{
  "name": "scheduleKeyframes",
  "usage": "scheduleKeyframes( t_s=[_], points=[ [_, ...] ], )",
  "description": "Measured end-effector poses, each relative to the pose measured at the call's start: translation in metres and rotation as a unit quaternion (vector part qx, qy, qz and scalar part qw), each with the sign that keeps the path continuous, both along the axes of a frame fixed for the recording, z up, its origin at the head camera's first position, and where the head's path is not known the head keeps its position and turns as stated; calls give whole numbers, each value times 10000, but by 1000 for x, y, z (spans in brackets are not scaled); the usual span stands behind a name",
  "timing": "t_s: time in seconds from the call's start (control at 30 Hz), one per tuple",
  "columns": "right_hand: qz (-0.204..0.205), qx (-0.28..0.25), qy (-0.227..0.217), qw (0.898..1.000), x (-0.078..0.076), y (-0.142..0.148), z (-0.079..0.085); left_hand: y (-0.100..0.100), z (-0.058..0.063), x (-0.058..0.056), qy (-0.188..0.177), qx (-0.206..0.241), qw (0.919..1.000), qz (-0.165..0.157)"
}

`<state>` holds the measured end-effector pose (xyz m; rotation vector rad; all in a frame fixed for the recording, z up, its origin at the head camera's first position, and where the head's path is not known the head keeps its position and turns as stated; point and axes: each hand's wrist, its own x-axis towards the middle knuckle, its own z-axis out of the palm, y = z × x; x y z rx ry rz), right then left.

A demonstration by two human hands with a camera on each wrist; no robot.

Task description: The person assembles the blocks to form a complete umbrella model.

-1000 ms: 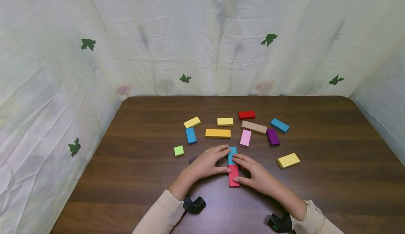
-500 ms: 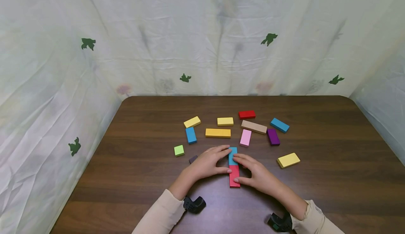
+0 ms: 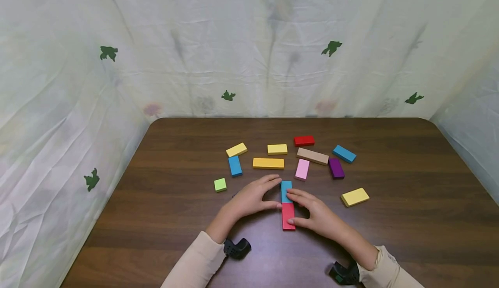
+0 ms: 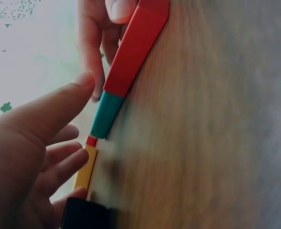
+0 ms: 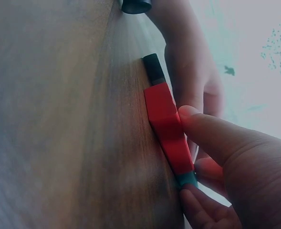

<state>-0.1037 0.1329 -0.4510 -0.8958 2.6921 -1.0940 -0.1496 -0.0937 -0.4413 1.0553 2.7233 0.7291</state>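
Observation:
A red block (image 3: 288, 217) and a blue block (image 3: 286, 192) lie end to end in one line on the table, the red one nearer me. My right hand (image 3: 317, 215) rests along their right side: its thumb touches the red block and a fingertip reaches the blue one, its fingers fairly straight. To their left is my left hand (image 3: 251, 198), fingers extended and spread, holding nothing. In the left wrist view a narrow gap seems to separate its thumb from the blocks. The left hand hides nearly all of a dark block.
Behind the hands lie a pink block (image 3: 302, 169), a long orange block (image 3: 268, 163), a tan block (image 3: 312, 156), a purple block (image 3: 336, 168) and several others. A green cube (image 3: 220, 185) lies at left, a yellow block (image 3: 355, 197) at right.
My left hand has drawn slightly left and away from the two aligned blocks, covering more of the dark block. My right hand and the blocks look practically still.

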Motion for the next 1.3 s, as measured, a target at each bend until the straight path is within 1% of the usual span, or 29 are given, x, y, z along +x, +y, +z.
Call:
scheduleKeyframes(
  t_s=[0.17, 0.37, 0.57, 0.7, 1.03, 1.3],
  points=[
    [-17, -1, -36, 10000, 0, 0, 1, -3, 2, -5, -18, 115, 9999, 84],
    [-50, -7, -87, 9999, 0, 0, 0, -4, 4, -12, -200, 148, 9994, 230],
    [-75, -20, -137, 9999, 0, -1, -1, -4, 4, -19, -306, 272, 9990, 193],
    [-82, -34, -159, 9998, 0, -1, -1, -3, 3, -25, -342, 242, 9989, 215],
    [-95, -45, -202, 9997, 0, -1, 1, 4, 2, -38, -558, 142, 9979, 311],
    [-63, -81, -101, 9999, 0, 0, 0, 15, -2, -51, -657, 304, 9970, 279]
  ],
)
